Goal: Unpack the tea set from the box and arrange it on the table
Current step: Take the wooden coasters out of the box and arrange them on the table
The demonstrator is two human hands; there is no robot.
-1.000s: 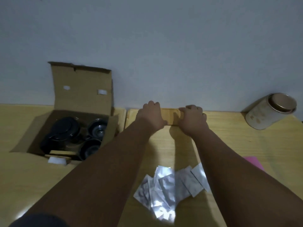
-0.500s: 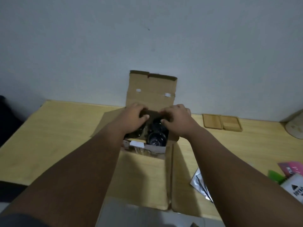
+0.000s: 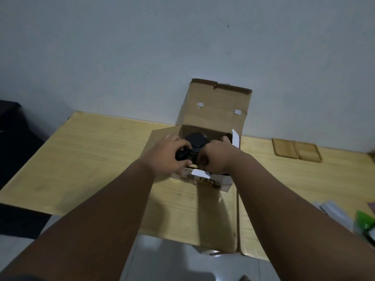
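Note:
An open cardboard box (image 3: pixel 215 106) stands at the back of the wooden table (image 3: pixel 97 159), its lid flap up against the wall. A black teapot (image 3: pixel 195 142) with a round lid sits at the box's opening. My left hand (image 3: pixel 167 155) grips its left side and my right hand (image 3: pixel 218 157) grips its right side. The rest of the box's inside is hidden behind my hands. Two small wooden trays (image 3: pixel 296 150) lie side by side to the right of the box, by the wall.
Silver sachets (image 3: pixel 332 211) and a green packet (image 3: pixel 365 222) lie at the table's right edge. A seam (image 3: pixel 237 209) runs between two table tops. Grey floor (image 3: pixel 182 264) shows below the near edge. A dark object (image 3: pixel 10 128) stands at far left.
My hands left the wooden trays, went to the box and closed on the black teapot. The view swung left, so the box is now central.

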